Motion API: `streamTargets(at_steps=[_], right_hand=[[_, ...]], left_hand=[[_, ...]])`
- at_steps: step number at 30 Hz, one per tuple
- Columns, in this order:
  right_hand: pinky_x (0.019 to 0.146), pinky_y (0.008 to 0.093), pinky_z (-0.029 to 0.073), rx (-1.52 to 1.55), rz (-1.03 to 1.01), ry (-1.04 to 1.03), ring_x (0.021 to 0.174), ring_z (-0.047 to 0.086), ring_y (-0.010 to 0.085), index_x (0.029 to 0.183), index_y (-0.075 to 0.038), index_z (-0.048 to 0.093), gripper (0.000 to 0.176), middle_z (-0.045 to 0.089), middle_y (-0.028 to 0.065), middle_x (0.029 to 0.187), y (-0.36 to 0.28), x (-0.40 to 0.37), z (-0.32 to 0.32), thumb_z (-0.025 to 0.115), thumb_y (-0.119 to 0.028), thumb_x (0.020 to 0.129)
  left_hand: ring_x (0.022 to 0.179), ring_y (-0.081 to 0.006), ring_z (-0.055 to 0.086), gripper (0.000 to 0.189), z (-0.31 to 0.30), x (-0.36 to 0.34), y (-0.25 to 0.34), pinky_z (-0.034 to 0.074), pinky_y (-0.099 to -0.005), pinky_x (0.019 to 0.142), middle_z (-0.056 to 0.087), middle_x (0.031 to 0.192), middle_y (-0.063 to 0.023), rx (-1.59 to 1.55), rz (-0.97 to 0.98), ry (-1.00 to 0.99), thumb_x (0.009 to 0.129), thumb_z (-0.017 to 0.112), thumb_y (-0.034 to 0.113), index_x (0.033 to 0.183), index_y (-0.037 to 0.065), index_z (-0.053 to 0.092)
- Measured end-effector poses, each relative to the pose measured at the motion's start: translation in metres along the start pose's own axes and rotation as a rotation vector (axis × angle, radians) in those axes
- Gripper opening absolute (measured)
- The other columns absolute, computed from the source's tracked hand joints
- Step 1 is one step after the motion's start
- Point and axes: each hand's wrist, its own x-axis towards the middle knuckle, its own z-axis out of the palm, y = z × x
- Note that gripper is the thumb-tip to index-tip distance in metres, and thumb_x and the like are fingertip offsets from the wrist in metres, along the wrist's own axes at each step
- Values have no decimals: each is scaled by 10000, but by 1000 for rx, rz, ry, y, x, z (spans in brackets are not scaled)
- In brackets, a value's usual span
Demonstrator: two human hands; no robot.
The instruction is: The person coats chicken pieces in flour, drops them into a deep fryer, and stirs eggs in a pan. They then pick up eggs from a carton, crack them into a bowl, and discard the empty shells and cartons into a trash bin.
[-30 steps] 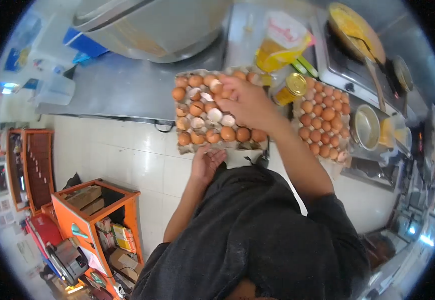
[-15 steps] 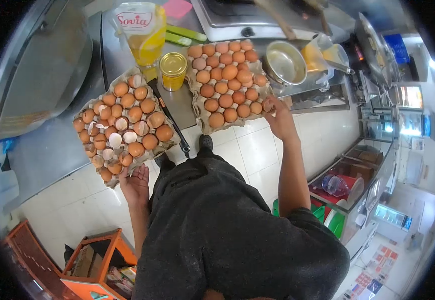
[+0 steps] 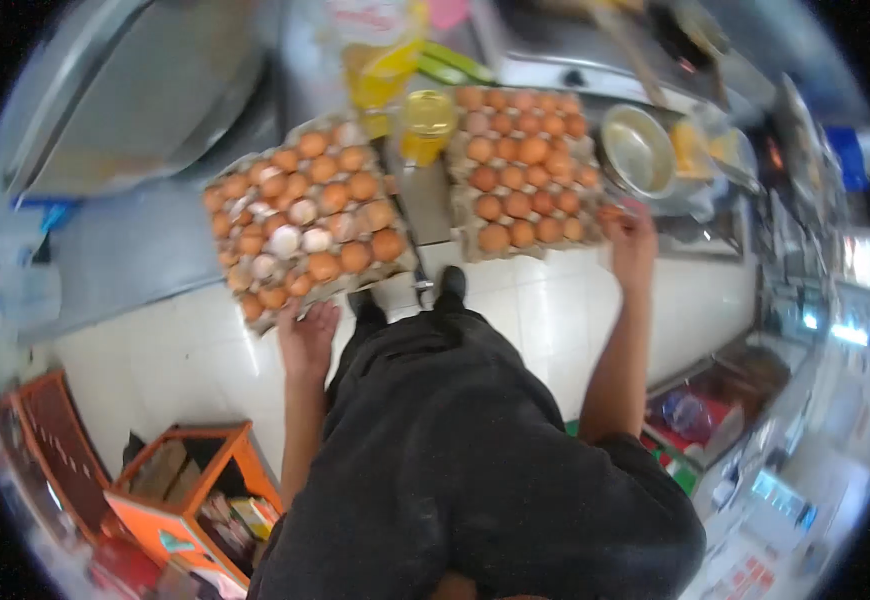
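Observation:
My left hand [image 3: 310, 338] is palm up with fingers apart at the near edge of the left egg tray [image 3: 395, 268]. Its thumb lies against the cardboard rim. Brown whole eggs [image 3: 323, 266] and broken shells [image 3: 285, 240] fill that tray. At the right edge of the right egg tray [image 3: 527, 247], my right hand [image 3: 632, 240] has its fingers bent together. Motion blur hides what, if anything, is in them, though something brownish shows beside the fingertips. Rows of brown eggs [image 3: 533, 150] stand in the right tray.
Between the trays stand a yellow can [image 3: 427, 130] and a yellow-and-white pouch [image 3: 375, 70]. A metal pot [image 3: 638, 152] and a plastic jug [image 3: 695, 145] are on the right, below the stove [image 3: 545, 72]. An orange cabinet [image 3: 190, 490] stands on the floor at lower left.
The view has swung, so the counter and trays sit further right and are blurred. My right hand has moved slightly off the right tray's corner. My left hand stays at its tray's edge.

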Motion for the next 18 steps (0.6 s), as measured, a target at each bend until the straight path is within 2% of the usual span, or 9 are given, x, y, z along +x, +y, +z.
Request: streamTargets(at_steps=[1, 2, 4, 6, 8, 10, 12, 15, 18], right_hand=[[800, 319, 525, 23, 51, -34, 863, 641, 162, 1274, -21, 586, 383, 697, 80, 953, -35, -2, -1, 721, -85, 921], [844, 289, 512, 119, 47, -65, 906, 645, 153, 1351, -12, 509, 426, 697, 90, 996, -75, -7, 7, 651, -38, 950], [857, 284, 504, 196, 59, -132, 942, 639, 147, 1346, -1, 532, 431, 694, 82, 1023, -119, -5, 36, 665, -57, 940], [864, 305, 524, 184, -28, -374, 980, 646, 158, 1256, -23, 608, 379, 677, 95, 1060, -157, -15, 73, 733, -86, 903], [887, 321, 530, 247, -100, -601, 1035, 653, 186, 1236, -19, 619, 396, 679, 98, 1093, -189, -27, 129, 758, -137, 884], [903, 344, 532, 271, -225, -703, 1042, 667, 215, 1259, -22, 605, 453, 683, 110, 1129, -221, -46, 183, 773, -198, 876], [875, 313, 538, 270, -372, -752, 988, 656, 166, 1301, -21, 591, 500, 693, 93, 1092, -245, -63, 231, 791, -203, 880], [864, 342, 547, 343, -380, -890, 960, 680, 196, 1334, -14, 571, 563, 704, 127, 1100, -290, -91, 265, 805, -232, 871], [839, 349, 553, 230, -462, -974, 930, 693, 208, 1361, -21, 562, 576, 705, 150, 1121, -307, -111, 284, 792, -237, 880]], left_hand=[[1029, -333, 605, 343, -8, 4, -1, 488, -497, 1040, 605, 1023, -138, -7, 4, -40, 943, 676, 326, 1140, 112, 495], [1038, -332, 624, 340, -11, 5, -1, 503, -488, 1020, 618, 1028, -148, -13, -26, -26, 947, 672, 334, 1138, 111, 500], [1003, -339, 670, 391, -7, 1, 0, 544, -475, 983, 626, 1024, -162, 5, -20, -34, 955, 664, 341, 1162, 52, 499], [1034, -323, 664, 397, -6, 1, 2, 548, -467, 989, 628, 1042, -167, 6, -38, -17, 965, 652, 318, 1166, 7, 510], [1054, -311, 660, 382, -4, -2, 3, 553, -452, 985, 629, 1052, -171, -6, -49, -46, 985, 630, 301, 1186, -2, 514], [1053, -309, 661, 374, 4, -8, 5, 553, -444, 983, 636, 1060, -173, 5, -33, -55, 997, 621, 303, 1182, -7, 521], [1053, -307, 661, 368, 3, -11, 7, 554, -436, 982, 643, 1068, -175, 18, -23, -60, 1010, 612, 305, 1178, -12, 529], [1071, -301, 660, 405, -8, -7, 9, 546, -431, 992, 654, 1130, -193, 70, -79, -85, 1031, 600, 329, 1214, -27, 541], [1087, -310, 660, 425, -18, -6, 9, 539, -441, 1002, 656, 1166, -205, 55, -83, -131, 1030, 598, 332, 1237, -33, 537]])
